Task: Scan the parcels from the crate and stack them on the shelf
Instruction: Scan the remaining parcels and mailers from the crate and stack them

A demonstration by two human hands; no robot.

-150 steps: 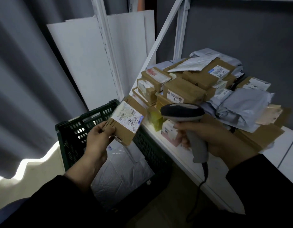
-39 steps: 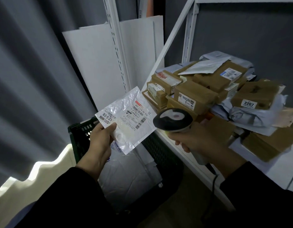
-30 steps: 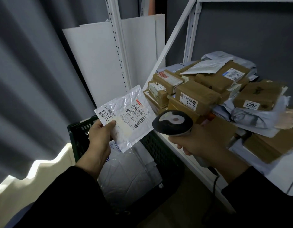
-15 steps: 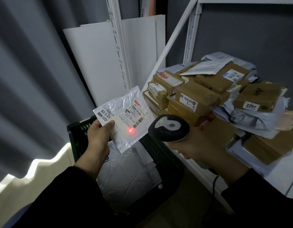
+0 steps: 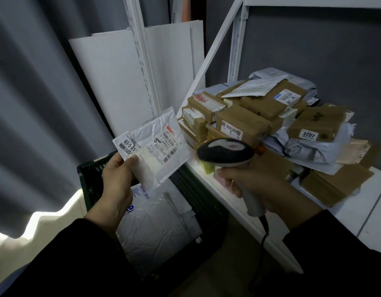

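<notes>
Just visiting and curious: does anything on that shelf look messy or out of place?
Yes, the pile on the shelf is a heap, not a stack. The box marked 2207 sits tilted on crumpled grey bags, and a white envelope lies askew on top.

The white shelf (image 5: 365,213) carries a loose pile of parcels. The box labelled 2207 (image 5: 318,125) rests on crumpled grey poly mailers (image 5: 309,151). Left of that box, brown cartons (image 5: 243,123) are stacked touching one another. In front of it, a flat cardboard packet (image 5: 335,183) lies on the shelf board. Below and left of it, a dark crate (image 5: 198,202) stands on the floor (image 5: 234,254), just beside the shelf edge.
</notes>
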